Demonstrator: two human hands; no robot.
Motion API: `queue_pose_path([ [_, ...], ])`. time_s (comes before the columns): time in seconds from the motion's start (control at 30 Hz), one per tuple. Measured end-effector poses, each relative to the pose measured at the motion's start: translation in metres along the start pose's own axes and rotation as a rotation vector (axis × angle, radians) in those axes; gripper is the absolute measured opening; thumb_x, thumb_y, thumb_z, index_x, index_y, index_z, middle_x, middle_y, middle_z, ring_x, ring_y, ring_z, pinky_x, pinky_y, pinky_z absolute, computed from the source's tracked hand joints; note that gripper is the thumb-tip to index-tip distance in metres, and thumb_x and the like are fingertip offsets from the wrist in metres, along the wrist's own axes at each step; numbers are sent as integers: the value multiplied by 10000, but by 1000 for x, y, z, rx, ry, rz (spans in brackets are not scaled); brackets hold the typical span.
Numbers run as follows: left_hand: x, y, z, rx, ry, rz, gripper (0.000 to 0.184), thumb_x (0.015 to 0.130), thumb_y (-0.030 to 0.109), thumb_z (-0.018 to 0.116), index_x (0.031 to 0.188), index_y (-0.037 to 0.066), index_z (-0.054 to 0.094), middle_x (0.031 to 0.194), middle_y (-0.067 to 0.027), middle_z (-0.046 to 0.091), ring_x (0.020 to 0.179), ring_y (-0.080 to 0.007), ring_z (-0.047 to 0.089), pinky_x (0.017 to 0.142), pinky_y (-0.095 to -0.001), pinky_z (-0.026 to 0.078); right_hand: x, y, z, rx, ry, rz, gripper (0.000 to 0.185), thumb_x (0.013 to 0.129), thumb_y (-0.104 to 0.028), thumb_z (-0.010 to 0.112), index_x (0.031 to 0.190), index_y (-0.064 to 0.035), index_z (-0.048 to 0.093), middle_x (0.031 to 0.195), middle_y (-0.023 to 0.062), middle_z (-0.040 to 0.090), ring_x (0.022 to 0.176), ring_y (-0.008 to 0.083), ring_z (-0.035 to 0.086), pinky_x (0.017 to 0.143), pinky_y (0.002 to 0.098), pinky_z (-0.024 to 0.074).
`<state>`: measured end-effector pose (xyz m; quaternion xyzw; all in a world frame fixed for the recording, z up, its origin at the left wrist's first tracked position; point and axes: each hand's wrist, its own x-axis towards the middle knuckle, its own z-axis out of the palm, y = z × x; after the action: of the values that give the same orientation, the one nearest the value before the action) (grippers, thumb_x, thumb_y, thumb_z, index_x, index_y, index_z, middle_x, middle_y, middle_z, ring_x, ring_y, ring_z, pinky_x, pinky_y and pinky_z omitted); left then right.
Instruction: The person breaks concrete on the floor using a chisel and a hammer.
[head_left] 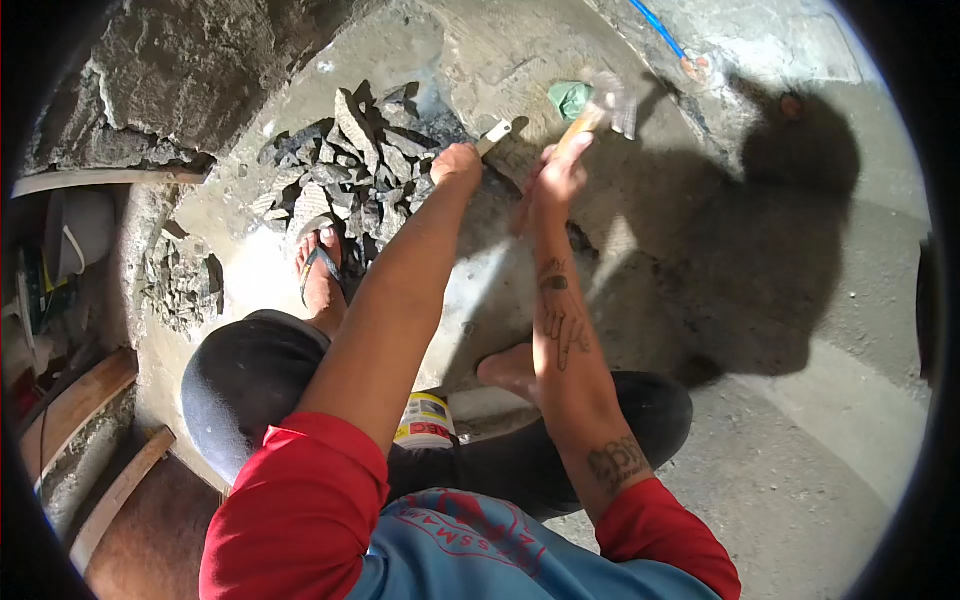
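Observation:
My left hand [457,166] is closed round a tool whose pale flat end [494,137] sticks out to the right, over the edge of a heap of broken grey stone pieces [353,165]. To its right, my right hand [562,175] grips the wooden handle [583,125] of a hammer. The hammer's head [612,100] is smeared by motion and stands above the concrete floor, beside a crumpled green thing [570,99]. The part of the tool inside my left hand is hidden.
My sandalled foot [320,265] touches the heap; my other foot [508,372] is bare. Smaller rubble [180,280] lies left, near curved wooden boards [85,410]. A labelled container [427,420] is between my legs. A blue cable [657,27] enters at the top right.

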<state>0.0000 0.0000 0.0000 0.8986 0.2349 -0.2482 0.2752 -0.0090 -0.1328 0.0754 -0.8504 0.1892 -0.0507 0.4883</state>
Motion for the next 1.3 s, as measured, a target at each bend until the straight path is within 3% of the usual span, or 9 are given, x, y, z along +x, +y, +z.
queue_pose_path([
  [0.1, 11, -6, -5, -36, 23, -70, 365, 938, 297, 394, 1100, 112, 663, 1130, -118, 649, 1041, -289, 632, 896, -391, 496, -18, -29, 5, 609, -69, 231, 568, 946, -524, 423, 867, 19, 573, 562, 92, 493, 532, 235, 505, 531, 454, 386],
  [0.17, 7, -9, -10, -10, 25, -63, 358, 939, 270, 388, 1090, 106, 668, 1112, -108, 658, 1033, -287, 636, 887, -389, 502, -35, 10, 36, 154, 74, -114, 661, 942, -563, 387, 736, 43, 550, 553, 84, 468, 510, 227, 501, 503, 421, 382],
  [0.3, -10, 0, -10, 19, 19, 21, 361, 941, 258, 378, 1080, 102, 672, 1107, -108, 659, 1036, -284, 635, 885, -387, 504, -62, -31, 17, -7, -310, 558, 769, 926, -629, 314, 598, 27, 545, 513, 86, 479, 466, 208, 480, 480, 367, 392],
  [0.53, -6, 0, -8, -21, 19, -6, 377, 946, 269, 362, 1073, 100, 675, 1103, -111, 660, 1041, -281, 633, 873, -390, 510, -30, -56, 7, 484, -155, 186, 700, 914, -665, 275, 577, -83, 467, 471, 22, 418, 365, 157, 404, 366, 284, 329],
  [0.7, -9, -2, -14, -67, 28, -79, 367, 942, 275, 381, 1064, 97, 679, 1105, -100, 663, 1037, -269, 637, 862, -369, 514, -42, -12, 24, 219, -2, -63, 680, 909, -642, 354, 555, -76, 483, 494, 43, 456, 409, 162, 443, 389, 326, 342],
  [0.8, 3, -15, -8, 149, 14, 8, 323, 933, 258, 430, 1073, 105, 678, 1117, -90, 661, 1034, -258, 641, 856, -360, 515, -47, 0, 15, 136, -367, 604, 687, 854, -698, 410, 576, -77, 501, 504, 42, 461, 422, 163, 451, 395, 325, 347],
  [0.97, -20, -28, -51, 156, 42, -127, 290, 912, 225, 493, 1133, 101, 634, 1162, -81, 640, 1092, -254, 611, 848, -374, 514, -29, -30, -11, 288, -247, 562, 707, 830, -755, 356, 565, -106, 445, 482, 14, 403, 389, 144, 394, 385, 306, 349],
  [1.17, -16, -54, -30, 155, 96, 40, 327, 932, 252, 415, 1049, 79, 666, 1084, -120, 665, 993, -297, 652, 832, -399, 526, -22, -62, -42, 501, -205, 568, 699, 813, -789, 316, 613, -125, 405, 470, -10, 345, 368, 126, 340, 373, 295, 331],
  [1.3, -21, -57, -34, -146, 302, -281, 327, 921, 257, 412, 1001, 56, 657, 1033, -141, 675, 954, -307, 660, 805, -415, 530, -23, -65, -52, 472, -187, 515, 693, 817, -786, 311, 645, -121, 403, 473, -10, 342, 374, 130, 336, 382, 292, 323],
])
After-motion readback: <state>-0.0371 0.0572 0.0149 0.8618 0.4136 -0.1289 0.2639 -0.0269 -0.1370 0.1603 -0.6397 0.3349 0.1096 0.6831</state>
